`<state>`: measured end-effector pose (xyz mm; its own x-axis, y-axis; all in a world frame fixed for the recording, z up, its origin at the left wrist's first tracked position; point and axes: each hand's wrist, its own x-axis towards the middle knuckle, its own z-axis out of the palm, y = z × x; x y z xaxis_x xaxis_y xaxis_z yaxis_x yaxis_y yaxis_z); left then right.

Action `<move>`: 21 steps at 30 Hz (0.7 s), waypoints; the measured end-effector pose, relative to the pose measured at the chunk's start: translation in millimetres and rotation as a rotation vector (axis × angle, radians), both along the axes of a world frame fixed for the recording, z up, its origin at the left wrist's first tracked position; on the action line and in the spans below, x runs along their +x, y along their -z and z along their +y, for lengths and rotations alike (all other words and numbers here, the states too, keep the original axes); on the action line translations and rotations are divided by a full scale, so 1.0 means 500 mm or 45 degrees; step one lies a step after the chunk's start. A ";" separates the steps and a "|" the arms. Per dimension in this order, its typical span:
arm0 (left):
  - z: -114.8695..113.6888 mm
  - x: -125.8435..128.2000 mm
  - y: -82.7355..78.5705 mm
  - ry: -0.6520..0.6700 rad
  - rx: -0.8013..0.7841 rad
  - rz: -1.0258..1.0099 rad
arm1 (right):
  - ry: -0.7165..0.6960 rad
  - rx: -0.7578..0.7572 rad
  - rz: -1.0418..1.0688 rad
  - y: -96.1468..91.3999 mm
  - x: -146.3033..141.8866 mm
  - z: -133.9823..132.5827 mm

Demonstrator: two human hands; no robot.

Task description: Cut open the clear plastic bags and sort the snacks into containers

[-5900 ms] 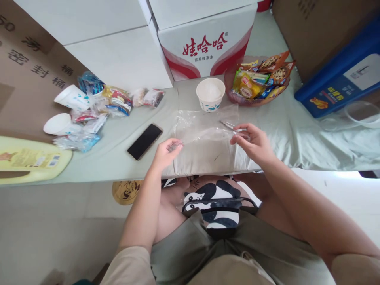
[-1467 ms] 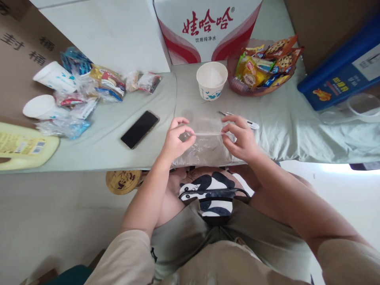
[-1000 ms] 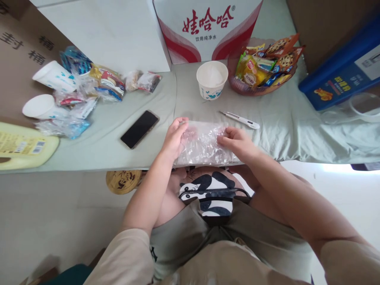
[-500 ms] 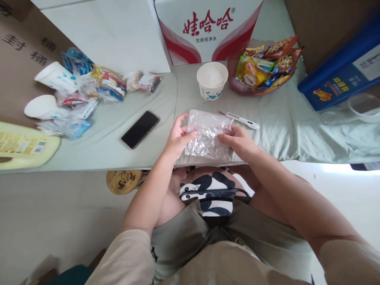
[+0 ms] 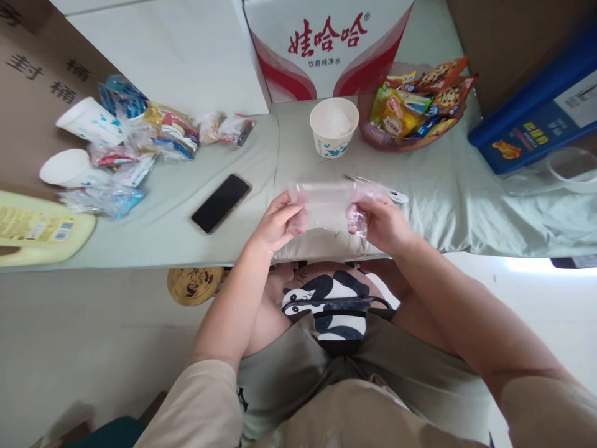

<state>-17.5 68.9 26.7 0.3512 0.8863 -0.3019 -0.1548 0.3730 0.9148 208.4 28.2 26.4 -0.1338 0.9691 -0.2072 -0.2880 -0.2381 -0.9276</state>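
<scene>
Stretched between my two hands is a clear plastic bag [image 5: 326, 202], held just above the cloth near the front edge. My left hand [image 5: 281, 219] grips its left side with the fingers closed. On the other side my right hand [image 5: 380, 218] has the crumpled right end bunched in its fingers. A white utility knife [image 5: 397, 196] lies on the cloth beyond my right hand, partly covered by the bag. Behind the bag stands a paper cup [image 5: 332, 140] with something whitish inside. To the left of my left hand lies a black phone [image 5: 221, 203].
A purple basket [image 5: 396, 140] of wrapped snacks stands right of the cup, before a white and red carton [image 5: 298, 74]. Tipped paper cups [image 5: 68, 167] and several snack packets [image 5: 172, 127] lie at left. A blue box [image 5: 536, 118] stands at right, a yellow jug [image 5: 69, 236] at left.
Both hands have tightened on the plastic bag and pulled it taut sideways. Its lower part, which hung loose and crinkled before, is now gathered up in the fingers.
</scene>
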 end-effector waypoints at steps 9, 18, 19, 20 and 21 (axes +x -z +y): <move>0.013 0.001 0.019 0.031 0.161 0.062 | 0.049 0.026 -0.281 0.019 0.007 0.009; 0.019 0.018 0.057 -0.390 0.564 0.504 | 0.398 0.237 -0.633 0.024 0.008 0.014; 0.012 0.027 0.056 -0.279 0.536 0.456 | 0.389 0.304 -0.688 0.019 0.004 0.009; 0.005 0.037 0.055 -0.168 0.502 0.390 | 0.354 0.379 -0.715 0.013 -0.002 0.003; -0.002 0.048 0.054 -0.071 0.469 0.311 | 0.299 0.447 -0.713 0.009 -0.008 -0.003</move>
